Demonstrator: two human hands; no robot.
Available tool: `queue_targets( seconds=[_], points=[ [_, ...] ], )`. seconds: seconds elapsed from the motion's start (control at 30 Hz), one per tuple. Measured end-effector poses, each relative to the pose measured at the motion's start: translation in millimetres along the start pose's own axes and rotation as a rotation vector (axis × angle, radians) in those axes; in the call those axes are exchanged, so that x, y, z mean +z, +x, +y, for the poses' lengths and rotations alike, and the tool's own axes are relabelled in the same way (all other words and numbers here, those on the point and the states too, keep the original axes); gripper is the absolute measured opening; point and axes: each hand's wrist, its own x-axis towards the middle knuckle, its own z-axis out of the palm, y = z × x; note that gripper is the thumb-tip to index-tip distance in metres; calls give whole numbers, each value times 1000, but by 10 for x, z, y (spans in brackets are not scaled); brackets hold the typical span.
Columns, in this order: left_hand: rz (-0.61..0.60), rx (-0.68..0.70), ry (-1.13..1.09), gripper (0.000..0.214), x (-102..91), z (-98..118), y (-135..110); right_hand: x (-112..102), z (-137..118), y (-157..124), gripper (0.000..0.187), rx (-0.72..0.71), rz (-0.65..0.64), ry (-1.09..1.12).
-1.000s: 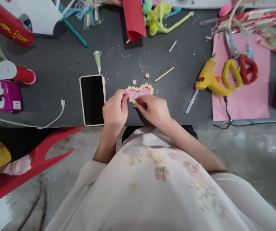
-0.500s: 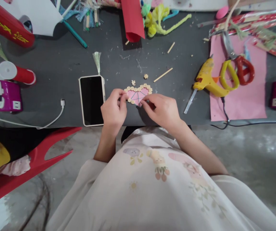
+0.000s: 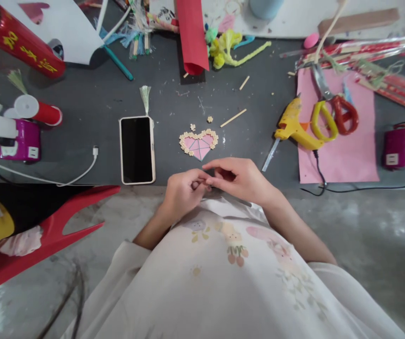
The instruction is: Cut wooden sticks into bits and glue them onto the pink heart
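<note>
A small pink heart [image 3: 199, 143] edged with tiny cream flowers lies flat on the dark table [image 3: 82, 108], untouched. Two loose cream flowers [image 3: 209, 119] sit just beyond it. My left hand [image 3: 183, 190] and my right hand [image 3: 239, 179] are together at the table's near edge, below the heart. Both have curled fingers, and their fingertips meet in a pinch. Whatever is between them is too small to make out.
A phone [image 3: 137, 149] lies left of the heart beside a white cable end [image 3: 94, 151]. A yellow glue gun [image 3: 292, 127] and scissors [image 3: 333, 110] rest by pink paper [image 3: 344, 155] on the right. Purple boxes [image 3: 20, 143], red rolls [image 3: 191, 33] and scraps crowd the far side.
Both hands let go of the pink heart and drew back toward me to the table edge, fingertips now meeting. The heart stays on the table. The view tilted slightly.
</note>
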Motion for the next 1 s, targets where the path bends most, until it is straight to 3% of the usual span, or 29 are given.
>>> queue_targets(
  seconds=[0.2, 0.43, 0.67, 0.8, 1.0],
  points=[
    [-21, 78, 202, 12, 245, 49, 21, -96, 39, -112, 19, 7, -92, -95],
    [-30, 131, 285, 14, 373, 208, 108, -306, 184, -259, 24, 66, -120, -109],
    [16, 215, 244, 25, 515, 283, 202, -439, 275, -347, 25, 68, -3, -69],
    [-1, 205, 364, 18, 575, 369, 256, -557, 365, -420, 25, 67, 26, -154],
    [-162, 175, 609, 45, 569, 526, 361, -806, 541, -585, 25, 99, 137, -255]
  ],
)
